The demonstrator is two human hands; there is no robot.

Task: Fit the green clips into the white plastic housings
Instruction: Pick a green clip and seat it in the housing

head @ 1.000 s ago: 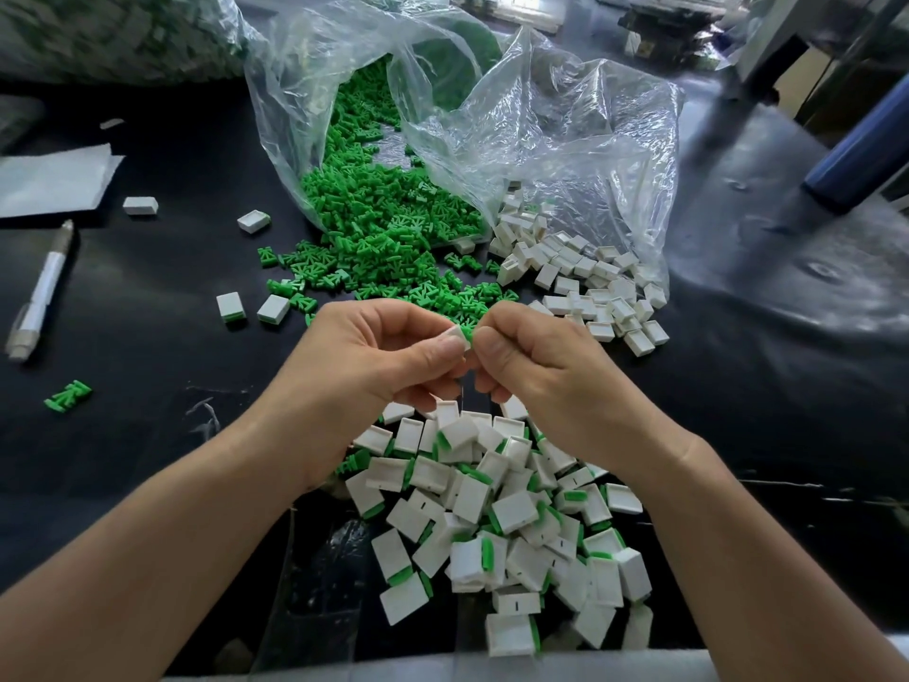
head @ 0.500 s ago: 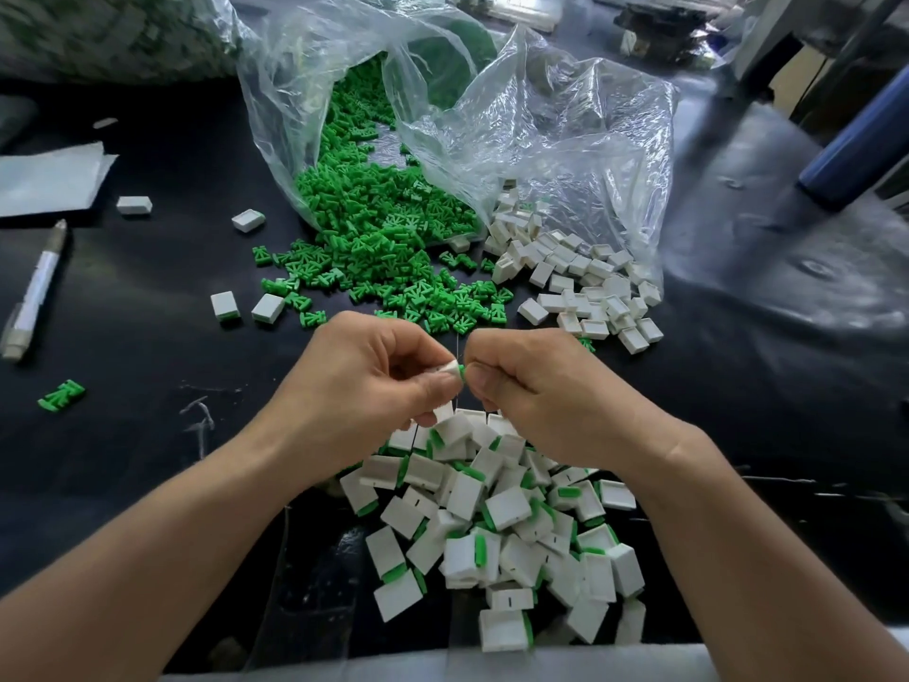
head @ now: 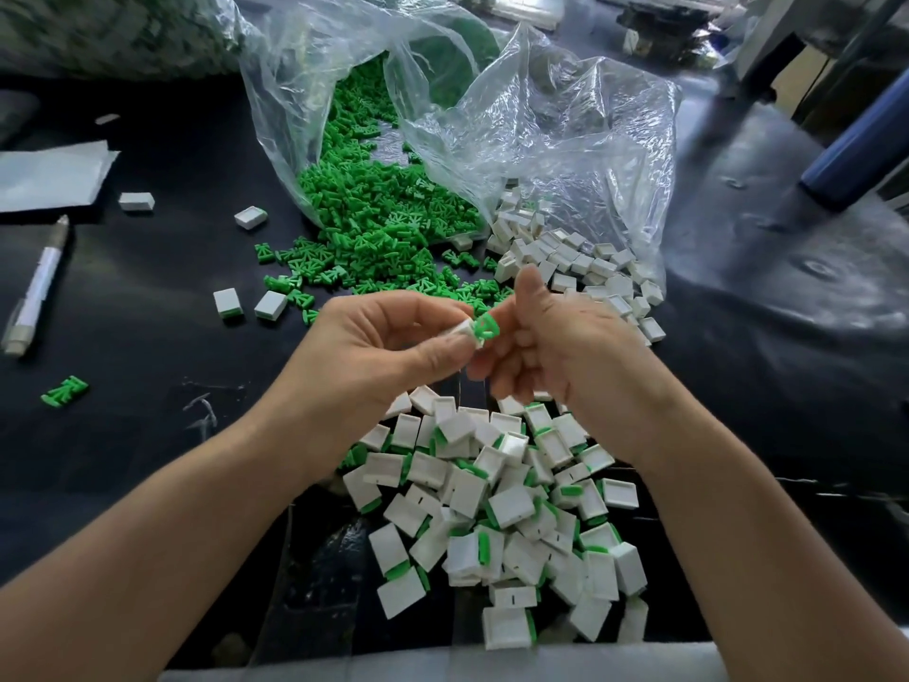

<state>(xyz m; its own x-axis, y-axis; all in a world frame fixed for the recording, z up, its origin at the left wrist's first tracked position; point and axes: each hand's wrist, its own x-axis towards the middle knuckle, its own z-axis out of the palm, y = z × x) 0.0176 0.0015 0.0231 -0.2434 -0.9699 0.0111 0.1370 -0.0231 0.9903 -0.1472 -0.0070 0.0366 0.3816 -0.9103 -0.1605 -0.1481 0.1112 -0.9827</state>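
Low in the frame lies the pile of fitted housings (head: 497,504). Above it, at centre, the left hand (head: 374,351) pinches a white housing (head: 461,333) while the right hand (head: 556,347), fingers curled, holds a green clip (head: 484,327) at its mouth, seemingly only part-seated. Keep the clip square and press straight in, since a tilt would likely jam it. Beyond, in the upper centre, loose clips (head: 383,238) and empty housings (head: 580,268) wait.
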